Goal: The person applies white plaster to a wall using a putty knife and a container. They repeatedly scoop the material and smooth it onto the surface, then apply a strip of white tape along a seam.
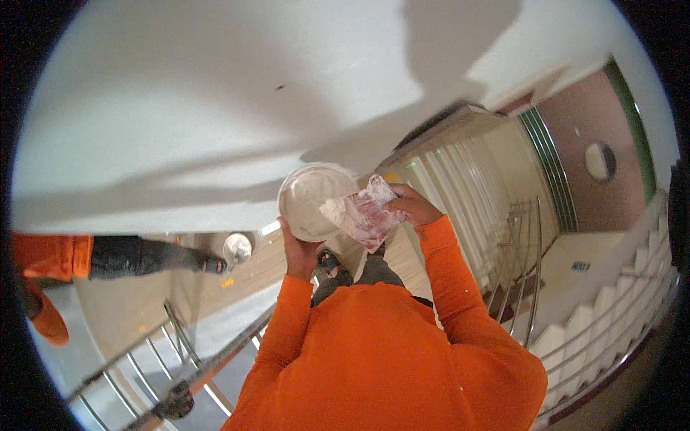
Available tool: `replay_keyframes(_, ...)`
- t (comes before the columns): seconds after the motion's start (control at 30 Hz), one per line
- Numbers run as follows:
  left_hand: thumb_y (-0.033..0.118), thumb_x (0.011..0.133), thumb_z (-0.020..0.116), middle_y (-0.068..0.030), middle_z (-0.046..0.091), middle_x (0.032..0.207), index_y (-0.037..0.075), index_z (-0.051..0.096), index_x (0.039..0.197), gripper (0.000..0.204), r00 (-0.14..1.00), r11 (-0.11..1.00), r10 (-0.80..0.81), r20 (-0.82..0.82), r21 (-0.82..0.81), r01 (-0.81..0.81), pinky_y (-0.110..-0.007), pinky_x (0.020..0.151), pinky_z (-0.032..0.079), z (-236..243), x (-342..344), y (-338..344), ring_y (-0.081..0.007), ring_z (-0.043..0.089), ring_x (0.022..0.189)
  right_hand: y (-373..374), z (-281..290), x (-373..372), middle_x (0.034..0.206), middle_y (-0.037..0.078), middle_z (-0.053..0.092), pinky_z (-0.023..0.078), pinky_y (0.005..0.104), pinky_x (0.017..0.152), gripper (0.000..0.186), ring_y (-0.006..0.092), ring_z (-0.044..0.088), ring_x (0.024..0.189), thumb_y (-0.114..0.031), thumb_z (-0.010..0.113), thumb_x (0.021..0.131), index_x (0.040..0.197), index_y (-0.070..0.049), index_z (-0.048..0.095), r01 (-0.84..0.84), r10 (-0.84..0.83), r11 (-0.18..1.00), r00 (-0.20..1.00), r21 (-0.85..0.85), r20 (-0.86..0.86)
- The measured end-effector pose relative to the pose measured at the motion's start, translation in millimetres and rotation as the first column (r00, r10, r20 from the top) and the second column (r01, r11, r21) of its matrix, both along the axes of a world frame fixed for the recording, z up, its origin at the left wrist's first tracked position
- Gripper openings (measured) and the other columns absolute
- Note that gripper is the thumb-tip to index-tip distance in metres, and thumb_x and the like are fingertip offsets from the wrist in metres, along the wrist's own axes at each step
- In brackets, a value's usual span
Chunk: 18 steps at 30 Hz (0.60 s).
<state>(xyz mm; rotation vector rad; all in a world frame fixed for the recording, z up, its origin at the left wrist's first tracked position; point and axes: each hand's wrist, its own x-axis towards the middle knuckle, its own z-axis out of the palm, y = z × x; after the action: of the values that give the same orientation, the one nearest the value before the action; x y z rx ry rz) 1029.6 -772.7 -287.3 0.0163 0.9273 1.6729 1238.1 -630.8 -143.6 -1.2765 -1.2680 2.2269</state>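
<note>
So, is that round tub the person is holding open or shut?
Open: the tub shows no lid over it, and pale paste is smeared inside. How full it is, I cannot tell.

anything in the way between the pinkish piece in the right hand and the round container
Nothing visible: in this view, the white-smeared pinkish piece held in the right hand overlaps the right side of the round container held in the left hand. Whether they touch is unclear.
</note>
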Motion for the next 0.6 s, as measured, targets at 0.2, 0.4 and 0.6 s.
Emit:
replay_keyframes(0.2, 0.074, 0.096, 0.033, -0.0072, 0.036, 0.156, 0.023, 0.031, 0.154, 0.077, 0.987, 1.0, -0.002, -0.161, -0.026, -0.002, -0.055, 0.106, 0.044, -1.3, -6.4, -7.5, -0.0309, 0.043, 0.138, 17.7, -109.2, 54.6, 0.115, 0.008, 0.067, 0.053, 0.033, 0.088, 0.048, 0.0194, 0.066, 0.099, -0.006, 0.059, 0.085, 0.132, 0.001, 0.055, 0.404, -0.375, 0.85, 0.915, 0.339, -0.15)
replay_keyframes(0.4, 0.076, 0.093, 0.033, -0.0041, 0.032, 0.159, 0.028, 0.029, 0.155, 0.078, 0.955, 0.993, -0.014, -0.297, -0.119, -0.023, -0.055, 0.111, 0.039, 20.5, -24.0, -48.4, -0.0301, 0.037, 0.143, 63.5, -292.3, 52.3, 0.1, 0.006, 0.067, 0.052, 0.0326, 0.079, 0.033, 0.0183, 0.064, 0.084, -0.014, 0.057, 0.088, 0.117, 0.0, 0.063, 0.735, -0.687, 0.651, 0.677, 0.191, -0.265)
replay_keyframes(0.6, 0.077, 0.093, 0.033, -0.0037, 0.029, 0.161, 0.028, 0.028, 0.155, 0.079, 0.968, 0.988, 0.041, -0.25, -0.131, -0.075, -0.057, 0.112, 0.036, 0.8, -36.9, -72.1, -0.0308, 0.032, 0.145, 132.3, -383.5, -73.8, 0.107, 0.015, 0.063, 0.049, 0.0395, 0.088, 0.043, 0.0294, 0.061, 0.095, -0.011, 0.058, 0.092, 0.133, 0.0, 0.052, 0.818, -0.935, 0.192, 0.32, 0.543, -0.151)
